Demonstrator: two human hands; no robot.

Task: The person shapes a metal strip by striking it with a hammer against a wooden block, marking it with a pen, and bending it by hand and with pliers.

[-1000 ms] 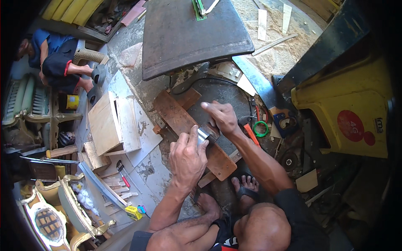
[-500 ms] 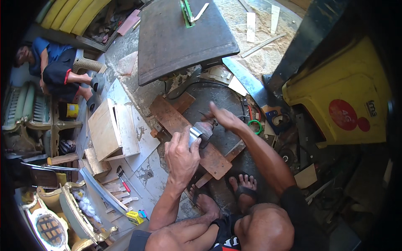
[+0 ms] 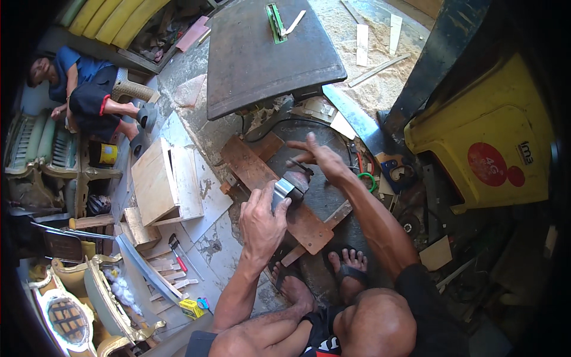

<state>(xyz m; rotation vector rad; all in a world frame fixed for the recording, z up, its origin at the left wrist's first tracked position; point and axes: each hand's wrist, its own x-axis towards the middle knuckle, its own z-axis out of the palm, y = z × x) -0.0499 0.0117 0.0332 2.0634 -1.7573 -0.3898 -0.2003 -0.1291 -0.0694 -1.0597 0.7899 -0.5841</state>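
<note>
Forward of the knees, the left hand (image 3: 260,225) bends its fingers, pinching a smooth, shiny metal piece (image 3: 284,189) against the thumb. Just beyond those fingertips sits a worn, blocky vise (image 3: 297,179) over a rough, rust-brown plank (image 3: 312,231). The right hand (image 3: 327,163) angles inward, fingers spread beside the vise; contact is unclear.

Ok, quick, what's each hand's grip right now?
Left hand: closed on the shiny metal piece.
Right hand: open, fingers spread beside the small dark bar; whether it touches cannot be told.
</note>
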